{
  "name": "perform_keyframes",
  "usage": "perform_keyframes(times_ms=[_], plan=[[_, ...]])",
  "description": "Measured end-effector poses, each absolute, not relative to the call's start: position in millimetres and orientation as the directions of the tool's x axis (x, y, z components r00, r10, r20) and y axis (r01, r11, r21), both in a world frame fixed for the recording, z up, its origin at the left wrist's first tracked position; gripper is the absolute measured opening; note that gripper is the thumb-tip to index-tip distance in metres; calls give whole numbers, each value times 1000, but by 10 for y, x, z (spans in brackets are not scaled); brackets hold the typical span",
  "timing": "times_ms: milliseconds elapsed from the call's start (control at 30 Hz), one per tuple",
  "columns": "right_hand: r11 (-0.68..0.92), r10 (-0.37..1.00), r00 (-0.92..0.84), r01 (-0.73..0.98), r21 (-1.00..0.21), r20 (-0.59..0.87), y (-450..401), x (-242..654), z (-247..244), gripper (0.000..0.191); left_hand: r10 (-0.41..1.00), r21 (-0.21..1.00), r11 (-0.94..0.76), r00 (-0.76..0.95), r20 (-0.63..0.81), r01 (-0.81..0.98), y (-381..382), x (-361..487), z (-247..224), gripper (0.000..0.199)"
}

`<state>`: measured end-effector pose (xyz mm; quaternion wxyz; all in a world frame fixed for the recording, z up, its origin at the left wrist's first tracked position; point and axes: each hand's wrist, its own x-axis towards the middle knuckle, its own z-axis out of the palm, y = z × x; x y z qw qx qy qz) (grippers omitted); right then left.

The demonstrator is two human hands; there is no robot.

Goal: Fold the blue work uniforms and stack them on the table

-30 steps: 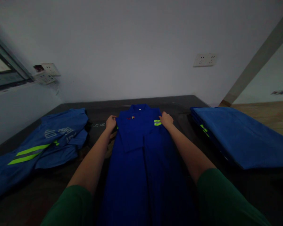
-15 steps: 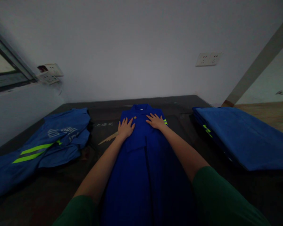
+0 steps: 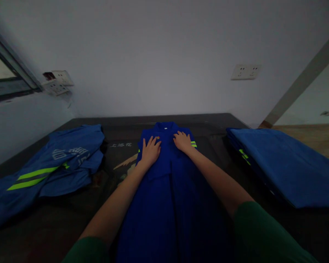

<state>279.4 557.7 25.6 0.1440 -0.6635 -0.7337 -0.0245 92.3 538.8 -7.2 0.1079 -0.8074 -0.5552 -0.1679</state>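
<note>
Left hand [image 3: 151, 151] and right hand [image 3: 182, 141] lie palm-down, fingers apart, on the flat, collared blue cloth garment [image 3: 153, 215] with yellow-green bands [image 3: 193, 144]

The left hand [image 3: 150, 151] lay on the chest of a dark blue garment [image 3: 159, 208], its fingers spread beside a small coloured badge [image 3: 158, 137]. The right hand [image 3: 182, 141] rested across from it, near a yellow-green striped band [image 3: 193, 144] at the garment's edge. On the dark tabletop [image 3: 208, 122], a rumpled blue garment [image 3: 76, 175] with pale lettering lay to the left, and a folded blue cloth [image 3: 287, 164] to the right. Behind rose a pale wall [image 3: 153, 65] with sockets [image 3: 246, 72].
</note>
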Motion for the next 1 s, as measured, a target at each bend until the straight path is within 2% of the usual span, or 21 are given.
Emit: perform_keyframes(times_ms=[133,233,400,533,600,700,767,833,1000], plan=[[291,936,-255,949,-124,245,5181,2631,315,36,900,116,-393,356,250,912,5311,1085,-74,46],[393,903,-371,917,-71,216,4919,2581,267,38,901,107,-401,371,224,910,5285,1122,-102,47],[356,928,-346,932,-60,135,4733,2555,194,51,906,116,-405,380,186,907,5257,1107,-95,49],[336,935,-326,941,-52,139,4733,2542,210,50,862,164,-489,504,-62,857,5269,1001,100,55],[326,937,-317,944,-42,149,4738,2533,228,52,762,215,-582,618,-193,784,5275,908,251,68],[317,941,-308,947,-45,144,4741,2529,244,53,610,286,-683,740,-282,672,5251,791,408,104],[332,937,-324,942,-47,132,4746,2536,241,51,608,281,-684,739,-291,673,5202,764,405,123],[345,933,-337,938,-44,129,4757,2544,230,49,659,264,-656,707,-257,708,5136,772,323,130],[269,954,-256,961,-61,158,4788,2500,185,51,756,250,-612,648,-94,750,4986,786,45,124]])
